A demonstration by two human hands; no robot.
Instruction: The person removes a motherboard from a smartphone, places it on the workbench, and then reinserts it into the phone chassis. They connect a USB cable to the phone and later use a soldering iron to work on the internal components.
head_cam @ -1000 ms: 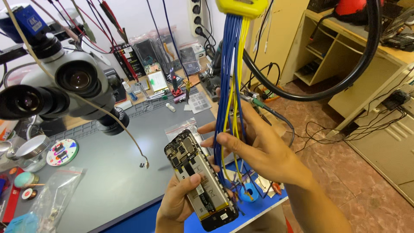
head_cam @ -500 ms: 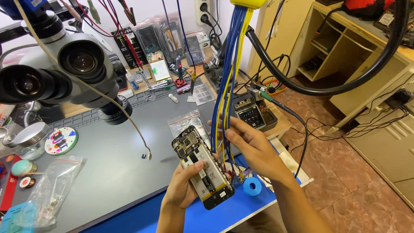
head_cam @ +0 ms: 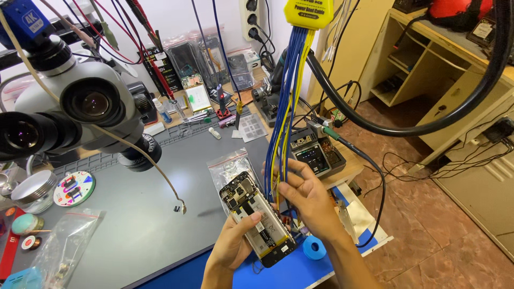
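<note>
Our left hand [head_cam: 231,247] grips the opened phone [head_cam: 256,218]; right hand [head_cam: 305,199] pinches the hanging blue-and-yellow cables [head_cam: 285,115]. Best keep the phone steady, single out one lead.

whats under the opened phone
A clear plastic bag lies on the grey mat beneath the opened phone, which the left hand holds up. The phone and hand cover the bag's lower part.

Cable ends [head_cam: 279,206] behind right hand [head_cam: 306,199]; microscope [head_cam: 69,112] cropped at left edge.
</note>
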